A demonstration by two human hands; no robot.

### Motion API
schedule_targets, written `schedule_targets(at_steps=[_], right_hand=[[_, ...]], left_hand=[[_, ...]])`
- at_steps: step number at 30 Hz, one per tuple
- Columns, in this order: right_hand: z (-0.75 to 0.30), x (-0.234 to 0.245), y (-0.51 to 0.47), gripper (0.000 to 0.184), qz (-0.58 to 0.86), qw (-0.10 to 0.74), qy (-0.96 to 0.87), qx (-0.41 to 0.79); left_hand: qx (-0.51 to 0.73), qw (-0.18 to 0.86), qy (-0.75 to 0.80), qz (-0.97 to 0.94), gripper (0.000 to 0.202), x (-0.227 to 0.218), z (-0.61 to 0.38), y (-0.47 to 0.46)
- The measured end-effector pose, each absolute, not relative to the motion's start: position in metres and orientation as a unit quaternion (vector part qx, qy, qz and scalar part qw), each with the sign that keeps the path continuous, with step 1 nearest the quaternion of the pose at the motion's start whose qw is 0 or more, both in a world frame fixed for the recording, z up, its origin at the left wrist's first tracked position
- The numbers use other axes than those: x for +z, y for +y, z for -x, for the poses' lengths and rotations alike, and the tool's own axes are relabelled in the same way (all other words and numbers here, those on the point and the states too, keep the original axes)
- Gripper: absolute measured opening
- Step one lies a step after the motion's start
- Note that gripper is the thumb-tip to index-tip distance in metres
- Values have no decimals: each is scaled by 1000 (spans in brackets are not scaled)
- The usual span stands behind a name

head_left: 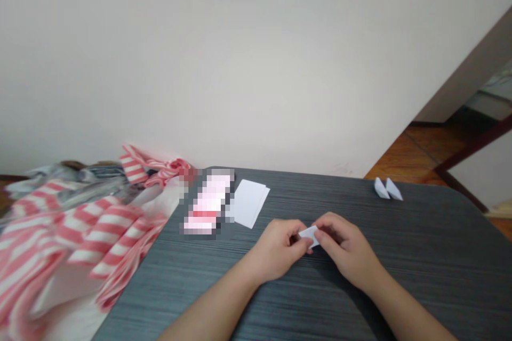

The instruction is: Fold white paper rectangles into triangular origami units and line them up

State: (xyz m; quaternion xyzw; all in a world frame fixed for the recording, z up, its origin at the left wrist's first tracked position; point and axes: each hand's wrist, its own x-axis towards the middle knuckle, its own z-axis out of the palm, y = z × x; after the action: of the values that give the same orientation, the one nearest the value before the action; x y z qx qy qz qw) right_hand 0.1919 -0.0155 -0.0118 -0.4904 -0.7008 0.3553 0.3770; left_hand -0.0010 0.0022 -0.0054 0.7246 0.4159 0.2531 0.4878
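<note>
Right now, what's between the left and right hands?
A small piece of white paper, held in the fingertips of both the left hand and the right hand; the head view shows it.

Right of the right hand [352, 250], the dark streaked table [436, 245] gave passage; two pointed white paper folds [394, 190] blocked its rear.

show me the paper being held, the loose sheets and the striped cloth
Held paper [309, 233], head view: middle of its visible face.
Loose sheets [249, 202], head view: middle of the top one.
Striped cloth [106, 228], head view: a bunched middle part.
</note>
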Motion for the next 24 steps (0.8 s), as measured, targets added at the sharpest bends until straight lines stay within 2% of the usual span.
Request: schedule_targets(at_steps=[8, 18, 24], right_hand=[[-191, -6, -16, 20, 496, 376, -709, 331], [-191, -10, -13, 14, 507, 363, -686, 376], [-191, -6, -14, 20, 513, 357, -700, 346]], left_hand=[[234, 486, 412, -734, 24, -4, 1, 1], [232, 478, 418, -737, 23, -6, 0, 1], [230, 489, 415, -732, 23, -3, 0, 1]])
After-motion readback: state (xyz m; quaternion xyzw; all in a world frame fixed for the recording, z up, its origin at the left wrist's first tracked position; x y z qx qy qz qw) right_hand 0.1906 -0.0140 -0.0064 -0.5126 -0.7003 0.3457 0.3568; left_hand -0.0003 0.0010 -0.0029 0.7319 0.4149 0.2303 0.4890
